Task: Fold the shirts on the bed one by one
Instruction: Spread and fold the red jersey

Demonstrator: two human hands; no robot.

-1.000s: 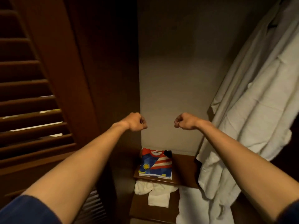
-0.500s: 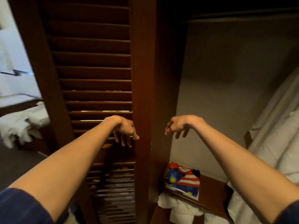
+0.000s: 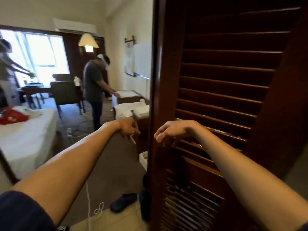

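Left hand (image 3: 128, 128): held out in the air, wrist bent, fingers (image 3: 133, 132) hanging down loosely curled, pinching nothing that can be made out; a thin pale streak just under the fingertips, too blurry to name.
Right hand (image 3: 173, 131): held out in the air, wrist bent, fingers (image 3: 160, 136) hanging down loose and a little spread, holding nothing.
Door (image 3: 225, 97): dark brown wood with slats, right behind the right fingers and just to the right of the left fingers; cannot tell if the right fingertips touch it.
Bed (image 3: 28, 139): white sheet, far off to the left of the left fingers, well apart from both hands.
Red shirt (image 3: 13, 115): lying crumpled on the bed, far left of the fingers and higher in the picture, not touched by either hand.
Pale cloth (image 3: 28, 109): on the bed just beside the red shirt, blurry.
White towels (image 3: 131, 110): piled on a low wooden stand, just above the left fingers in the picture, farther back in the room.
Person in dark shirt (image 3: 93, 80): standing beyond the left fingers, bent over a tabletop (image 3: 126, 94).
Other person (image 3: 6, 69): at the far left edge by the bright window (image 3: 45, 54), arm stretched out.
Chair (image 3: 65, 93): dark, between the window and the person in the dark shirt.
Lamp (image 3: 88, 41): hanging, lit, high above the left fingers.
Shoe (image 3: 123, 202): dark, on the floor well below the fingers, near the foot of the door.
White cord (image 3: 89, 205): on the floor below the left arm, looped near the shoe.
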